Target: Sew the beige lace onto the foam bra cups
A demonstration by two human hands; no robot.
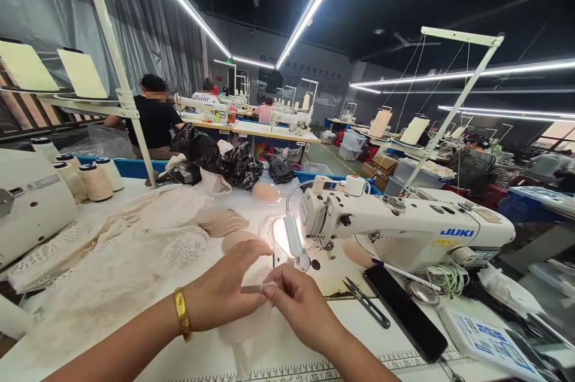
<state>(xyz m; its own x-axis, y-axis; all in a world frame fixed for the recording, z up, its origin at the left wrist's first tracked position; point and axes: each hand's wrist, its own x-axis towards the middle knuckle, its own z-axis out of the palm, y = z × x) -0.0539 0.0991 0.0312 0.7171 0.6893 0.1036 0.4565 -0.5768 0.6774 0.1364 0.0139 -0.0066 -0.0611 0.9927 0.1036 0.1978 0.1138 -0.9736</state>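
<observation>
My left hand, with a gold bracelet at the wrist, is held in a wide curve, its thumb apart from its fingers. Just right of it, my right hand pinches a sheer pale fabric piece, which hangs below both hands over the table. The left thumb tip comes close to the right fingertips; whether it presses on the fabric is hard to see. Ahead of the hands stands a white sewing machine, its needle area lit by a small lamp. Beige foam cups lie stacked beyond my left hand.
Cream lace fabric is heaped at left. Thread snips, a black phone and a white-and-blue box lie at right. Black plastic bags sit at the back. Thread cones stand at left. Other people work farther off.
</observation>
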